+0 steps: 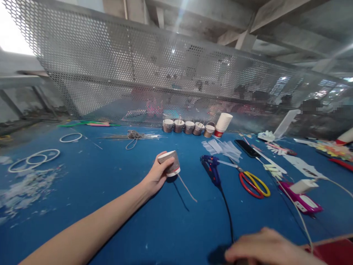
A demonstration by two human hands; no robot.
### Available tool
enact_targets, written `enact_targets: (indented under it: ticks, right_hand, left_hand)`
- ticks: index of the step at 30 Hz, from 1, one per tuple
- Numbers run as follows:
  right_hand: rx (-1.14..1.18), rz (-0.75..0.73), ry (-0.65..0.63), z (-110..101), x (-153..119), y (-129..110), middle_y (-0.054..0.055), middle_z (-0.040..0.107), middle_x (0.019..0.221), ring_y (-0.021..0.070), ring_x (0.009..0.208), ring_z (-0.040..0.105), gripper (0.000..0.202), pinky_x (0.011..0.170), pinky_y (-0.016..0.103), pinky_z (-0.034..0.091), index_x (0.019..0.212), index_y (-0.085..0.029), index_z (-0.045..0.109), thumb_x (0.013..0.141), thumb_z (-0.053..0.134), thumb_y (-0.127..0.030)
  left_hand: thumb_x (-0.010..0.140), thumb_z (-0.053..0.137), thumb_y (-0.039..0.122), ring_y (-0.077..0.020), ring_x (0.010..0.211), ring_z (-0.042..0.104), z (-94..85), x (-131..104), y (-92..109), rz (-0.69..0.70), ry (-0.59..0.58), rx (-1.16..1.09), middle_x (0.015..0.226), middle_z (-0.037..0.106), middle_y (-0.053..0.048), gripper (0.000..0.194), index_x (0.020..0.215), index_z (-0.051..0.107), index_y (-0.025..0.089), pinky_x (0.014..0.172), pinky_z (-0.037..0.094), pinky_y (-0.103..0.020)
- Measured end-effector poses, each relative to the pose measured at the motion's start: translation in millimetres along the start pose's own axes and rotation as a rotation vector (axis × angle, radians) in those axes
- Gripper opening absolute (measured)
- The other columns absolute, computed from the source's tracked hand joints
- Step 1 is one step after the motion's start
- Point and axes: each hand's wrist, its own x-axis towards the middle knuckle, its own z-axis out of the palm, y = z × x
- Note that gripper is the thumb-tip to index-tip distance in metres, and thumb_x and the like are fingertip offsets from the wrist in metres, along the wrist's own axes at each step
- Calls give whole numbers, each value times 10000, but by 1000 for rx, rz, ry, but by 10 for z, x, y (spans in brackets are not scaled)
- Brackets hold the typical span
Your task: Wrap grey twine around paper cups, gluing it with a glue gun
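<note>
My left hand [158, 172] is closed around a small paper cup [173, 163], which is tilted above the blue table. Grey-brown string wraps the cup's side, leaving a white rim and a strip of red and white bare. A loose end of string [188, 189] trails from it down to the right. My right hand [261, 246] is at the bottom edge, smeared by motion, near the black cord of a blue glue gun [211, 170]; its fingers are partly cut off by the frame. Red and yellow handled scissors [252, 184] lie right of the glue gun.
Several string-wrapped cups [189, 127] stand at the back beside a stack of paper cups [223, 124]. A bundle of wires and string [135, 135], white rings [35, 159], translucent sheets [222, 148], a phone [246, 148] and a purple power strip [300, 200] lie around. A perforated metal screen [110, 73] borders the table.
</note>
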Motion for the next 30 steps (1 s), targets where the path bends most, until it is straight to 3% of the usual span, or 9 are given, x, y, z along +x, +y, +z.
enact_targets:
  ticks: [3, 5, 7, 9, 12, 16, 22, 25, 30]
  right_hand:
    - [103, 259, 270, -262, 158, 280, 69, 754, 788, 174, 495, 628, 267, 524, 296, 517, 892, -266, 770, 802, 609, -460]
    - [-14, 365, 514, -333, 423, 525, 92, 738, 813, 221, 640, 655, 322, 613, 328, 509, 886, -224, 745, 790, 572, -478]
    - [-102, 398, 610, -340, 730, 735, 101, 724, 828, 263, 743, 655, 360, 681, 356, 492, 957, -191, 713, 715, 635, -446]
    - [-47, 319, 558, -311, 1009, 870, 85, 713, 841, 265, 788, 648, 387, 715, 354, 478, 993, -181, 687, 707, 638, -436]
    - [33, 177, 506, -253, 1302, 954, 55, 681, 799, 255, 795, 618, 252, 764, 354, 453, 785, -192, 677, 697, 626, -422]
    - [75, 185, 552, -169, 1475, 1013, 35, 637, 703, 239, 738, 589, 187, 746, 353, 441, 643, -193, 618, 668, 618, -378]
    - [218, 278, 625, 4, 1396, 977, 69, 670, 704, 220, 648, 620, 262, 603, 322, 464, 752, -171, 646, 762, 558, -417]
    - [466, 226, 542, 76, 1272, 798, 61, 682, 724, 197, 615, 630, 357, 557, 290, 478, 851, -169, 652, 784, 580, -512]
    - [478, 212, 501, 184, 1135, 484, -44, 544, 550, 110, 392, 437, 349, 420, 245, 366, 891, -189, 610, 758, 631, -511]
  left_hand:
    - [628, 758, 108, -170, 784, 647, 24, -30, 17, -30, -2, -22, 947, 656, -20, 514, 1066, 518, 227, 761, 558, -366]
    - [634, 717, 82, -189, 808, 654, 44, -61, 28, -54, -5, -37, 965, 663, -27, 510, 1077, 512, 231, 792, 556, -400]
    - [628, 666, 53, -204, 821, 659, 61, -86, 35, -80, -6, -61, 972, 670, -34, 518, 1087, 506, 232, 814, 553, -429]
    - [610, 613, 32, -210, 829, 661, 68, -98, 35, -102, -9, -87, 962, 677, -37, 527, 1087, 508, 229, 834, 546, -439]
    - [558, 556, 19, -210, 833, 661, 61, -92, 22, -109, -5, -92, 938, 684, -32, 561, 1079, 523, 223, 867, 530, -439]
    - [545, 573, 35, -220, 816, 670, 36, -77, 4, -92, -49, -53, 917, 694, -28, 538, 1050, 529, 212, 894, 508, -457]
    - [576, 648, 79, -234, 855, 677, 6, -67, -1, -79, -126, -20, 924, 699, -33, 483, 1027, 534, 210, 901, 493, -445]
    - [588, 659, 85, -229, 872, 669, -14, -63, -12, -77, -134, -45, 935, 695, -30, 554, 1109, 531, 220, 901, 490, -440]
    - [611, 666, 101, -232, 839, 681, -20, -95, -7, -92, -129, -45, 974, 696, -37, 659, 1229, 494, 251, 813, 520, -432]
